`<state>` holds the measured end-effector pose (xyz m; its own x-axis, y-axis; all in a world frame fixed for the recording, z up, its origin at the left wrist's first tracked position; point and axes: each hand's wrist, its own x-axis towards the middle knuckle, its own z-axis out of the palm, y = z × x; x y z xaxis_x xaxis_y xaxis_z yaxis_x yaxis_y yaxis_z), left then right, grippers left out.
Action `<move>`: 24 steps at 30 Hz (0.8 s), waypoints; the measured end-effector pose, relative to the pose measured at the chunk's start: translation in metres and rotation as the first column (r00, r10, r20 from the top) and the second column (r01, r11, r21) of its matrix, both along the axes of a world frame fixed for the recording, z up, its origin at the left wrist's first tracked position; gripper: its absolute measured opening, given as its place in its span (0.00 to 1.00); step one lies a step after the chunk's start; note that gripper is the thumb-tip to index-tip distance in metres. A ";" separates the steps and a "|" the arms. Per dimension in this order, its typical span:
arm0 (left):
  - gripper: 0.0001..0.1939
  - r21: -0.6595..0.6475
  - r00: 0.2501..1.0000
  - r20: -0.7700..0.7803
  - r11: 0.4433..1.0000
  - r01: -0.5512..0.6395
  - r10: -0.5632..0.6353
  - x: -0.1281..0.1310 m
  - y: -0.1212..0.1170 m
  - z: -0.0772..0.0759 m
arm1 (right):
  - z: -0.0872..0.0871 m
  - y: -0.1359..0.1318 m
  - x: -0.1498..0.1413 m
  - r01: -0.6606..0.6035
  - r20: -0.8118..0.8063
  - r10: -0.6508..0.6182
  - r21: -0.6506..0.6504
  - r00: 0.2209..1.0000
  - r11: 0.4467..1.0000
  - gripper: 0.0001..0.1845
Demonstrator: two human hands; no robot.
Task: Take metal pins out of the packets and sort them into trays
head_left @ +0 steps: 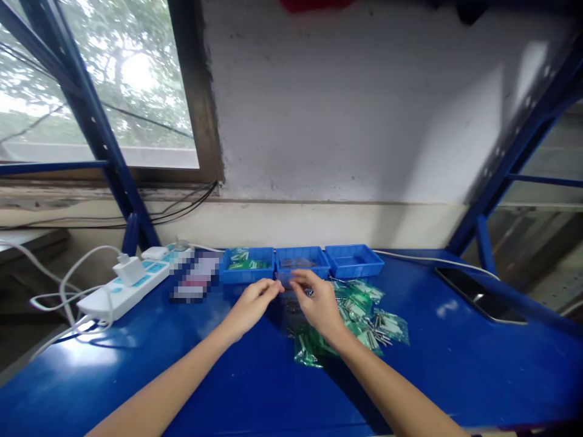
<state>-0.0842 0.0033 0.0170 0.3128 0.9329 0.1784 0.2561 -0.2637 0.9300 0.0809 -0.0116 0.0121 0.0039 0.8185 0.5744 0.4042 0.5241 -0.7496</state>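
Glossy blue tabletop (218,388), matt plastic bins (355,271), shiny clear plastic packets (392,325), smooth wall (319,121).

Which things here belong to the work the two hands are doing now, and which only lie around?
Likely in the work:
- small clear bag, between left hand and right hand
- pile of green packets
- three blue trays

Likely just lying about:
- phone
- white power strip
- blurred flat item

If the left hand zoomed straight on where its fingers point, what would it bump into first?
Your left hand would probably meet the small see-through plastic bag at its fingertips, then the bare right hand just beyond. Depth there is hard to judge.
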 end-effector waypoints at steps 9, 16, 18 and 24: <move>0.09 -0.051 0.973 0.229 0.999 -0.018 0.029 -0.006 0.006 0.001 | 0.004 -0.014 -0.009 0.080 0.215 -0.128 0.222 0.968 0.972 0.14; 0.07 0.510 0.996 -0.059 0.859 -0.033 0.073 -0.005 -0.005 0.005 | 0.015 -0.010 -0.004 -0.069 -0.096 0.048 -0.230 0.994 0.971 0.17; 0.09 0.552 0.987 -0.143 0.833 0.016 0.076 -0.004 -0.009 0.005 | 0.015 -0.009 -0.003 -0.070 -0.157 0.028 -0.269 0.987 0.961 0.17; 0.17 -0.009 0.999 0.026 0.999 0.032 -0.032 -0.003 -0.002 0.001 | 0.011 -0.010 -0.001 0.007 0.064 -0.001 -0.100 0.998 0.995 0.08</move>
